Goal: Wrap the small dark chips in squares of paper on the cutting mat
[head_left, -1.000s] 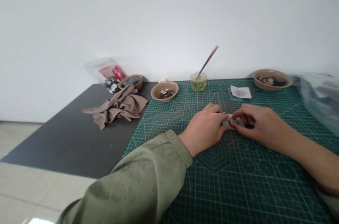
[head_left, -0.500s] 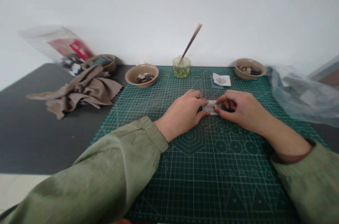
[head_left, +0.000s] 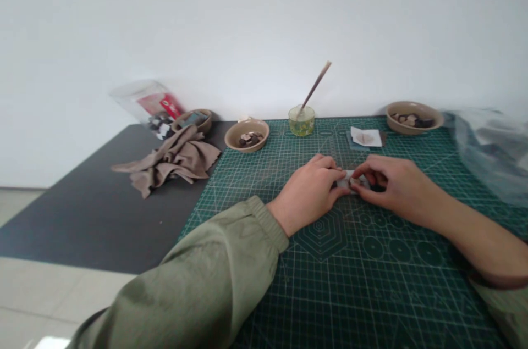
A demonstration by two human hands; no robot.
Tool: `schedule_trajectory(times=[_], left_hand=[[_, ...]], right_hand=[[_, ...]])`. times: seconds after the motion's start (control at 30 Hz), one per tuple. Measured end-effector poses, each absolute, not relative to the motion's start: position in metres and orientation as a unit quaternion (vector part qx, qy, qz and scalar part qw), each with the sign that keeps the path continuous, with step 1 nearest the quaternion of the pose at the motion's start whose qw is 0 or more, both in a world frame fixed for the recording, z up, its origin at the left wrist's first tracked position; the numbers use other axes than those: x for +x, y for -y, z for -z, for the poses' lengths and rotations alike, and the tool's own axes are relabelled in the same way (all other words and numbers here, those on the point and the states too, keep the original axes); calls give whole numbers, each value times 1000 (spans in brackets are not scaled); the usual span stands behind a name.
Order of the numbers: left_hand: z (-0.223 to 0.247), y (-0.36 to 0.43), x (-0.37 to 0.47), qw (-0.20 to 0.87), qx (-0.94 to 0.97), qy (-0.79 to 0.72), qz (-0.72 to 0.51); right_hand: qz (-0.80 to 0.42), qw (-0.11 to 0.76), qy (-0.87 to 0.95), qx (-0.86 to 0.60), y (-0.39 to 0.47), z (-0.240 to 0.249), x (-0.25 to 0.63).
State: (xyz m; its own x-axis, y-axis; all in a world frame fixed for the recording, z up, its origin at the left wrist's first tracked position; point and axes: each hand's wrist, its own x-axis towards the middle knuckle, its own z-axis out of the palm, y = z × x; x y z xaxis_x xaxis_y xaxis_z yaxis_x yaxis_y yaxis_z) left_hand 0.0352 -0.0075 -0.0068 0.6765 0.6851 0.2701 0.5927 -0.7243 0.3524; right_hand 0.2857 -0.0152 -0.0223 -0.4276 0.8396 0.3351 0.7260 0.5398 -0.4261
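Over the green cutting mat [head_left: 303, 286], my left hand [head_left: 311, 192] has thumb and forefinger closed on the left end of a small white paper-like piece [head_left: 344, 183]. My right hand [head_left: 390, 184] pinches a small pale-brown chip [head_left: 353, 181] against the same piece. Its thumb and forefinger meet at the chip, and the other fingers are curled in. My fingers cover both ends of the white piece, so its full outline is hidden. The two hands are close together but do not appear to touch.
Behind my hands stand a left bowl of chips [head_left: 246, 147], a yellow-green glass jar [head_left: 302, 125] with a brush [head_left: 317, 85], stacked squares [head_left: 366, 137] and a right bowl [head_left: 414, 128]. A brown cloth [head_left: 175, 159] lies left. A clear plastic bag [head_left: 490, 156] lies right.
The camera view has swung to the left, so everything sits further right and lower. Both hands keep their hold on the white piece at about the same place on the mat.
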Motion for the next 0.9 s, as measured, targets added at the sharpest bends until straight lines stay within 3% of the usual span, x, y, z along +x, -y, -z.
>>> schedule_trajectory(times=[0.9], left_hand=[[8, 6, 35, 123, 907, -351, -200]], right_hand=[[-102, 258, 830, -484, 17, 18, 284]])
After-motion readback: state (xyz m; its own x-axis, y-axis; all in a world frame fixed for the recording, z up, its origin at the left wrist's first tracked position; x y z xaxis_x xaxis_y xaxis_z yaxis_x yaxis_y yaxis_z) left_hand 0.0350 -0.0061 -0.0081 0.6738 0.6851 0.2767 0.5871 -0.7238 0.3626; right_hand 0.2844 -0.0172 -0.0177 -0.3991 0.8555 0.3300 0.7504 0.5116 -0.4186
